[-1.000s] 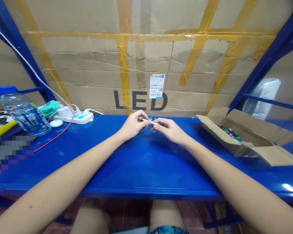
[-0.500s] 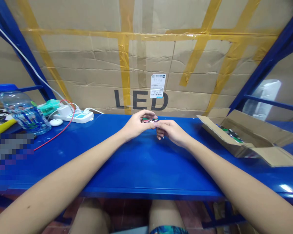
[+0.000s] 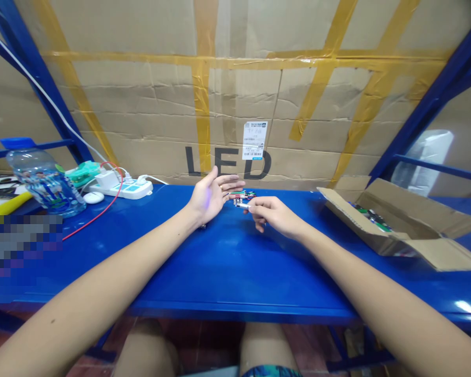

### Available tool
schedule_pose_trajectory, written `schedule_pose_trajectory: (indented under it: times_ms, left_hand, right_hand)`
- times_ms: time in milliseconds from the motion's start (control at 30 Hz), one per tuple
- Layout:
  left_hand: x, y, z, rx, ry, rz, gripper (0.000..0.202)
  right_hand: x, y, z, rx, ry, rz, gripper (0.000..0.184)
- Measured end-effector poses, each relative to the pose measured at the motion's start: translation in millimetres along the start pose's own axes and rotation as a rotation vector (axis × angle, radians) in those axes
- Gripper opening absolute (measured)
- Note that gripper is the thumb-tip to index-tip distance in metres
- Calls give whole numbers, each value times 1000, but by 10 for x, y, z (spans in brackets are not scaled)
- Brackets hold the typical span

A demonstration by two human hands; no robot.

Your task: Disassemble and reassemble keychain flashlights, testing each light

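My left hand (image 3: 209, 198) is open, palm turned toward my right hand and fingers stretched out. A violet patch of light falls on its palm. My right hand (image 3: 273, 213) pinches a small silver mini flashlight (image 3: 242, 206) between thumb and fingers, its tip pointing toward the left palm. Just behind it, a group of similar small metal flashlights (image 3: 246, 193), green, red and dark, lies on the blue table (image 3: 227, 272) close to the left fingertips. A small dark object (image 3: 203, 226) shows partly from under the left wrist.
On the right stands an open cardboard box (image 3: 347, 228) with several coloured flashlights (image 3: 372, 215) inside. At the left are a water bottle (image 3: 49, 183), a white power strip (image 3: 131, 188), a white mouse-like object (image 3: 93, 198) and a red cable (image 3: 102, 222). A large carton (image 3: 157, 120) closes off the back.
My left hand has opened and moved left, away from my right hand. The silver flashlight now shows in my right fingers, and a violet glow has appeared on the left palm.
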State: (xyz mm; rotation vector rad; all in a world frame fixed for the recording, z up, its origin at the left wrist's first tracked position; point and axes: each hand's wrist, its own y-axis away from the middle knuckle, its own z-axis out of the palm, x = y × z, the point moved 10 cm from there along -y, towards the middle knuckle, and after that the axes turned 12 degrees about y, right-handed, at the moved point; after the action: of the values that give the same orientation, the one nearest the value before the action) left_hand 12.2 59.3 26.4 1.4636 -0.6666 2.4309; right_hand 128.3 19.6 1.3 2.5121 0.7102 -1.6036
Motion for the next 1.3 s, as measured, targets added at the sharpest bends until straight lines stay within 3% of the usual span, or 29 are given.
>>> schedule_pose_trajectory:
  times_ms: [300,567,1300]
  left_hand:
    - [-54,-9,-19,-17,29,-29,71]
    - [-41,0,-23,-2,-30,-12,68]
    - [-109,4,-28,21,131,-57,64]
  right_hand:
    - [98,-11,-314,266,104,75,16]
    - [106,-22,-283,239,139,58,20]
    - [34,-2,-299,237,232,71,29]
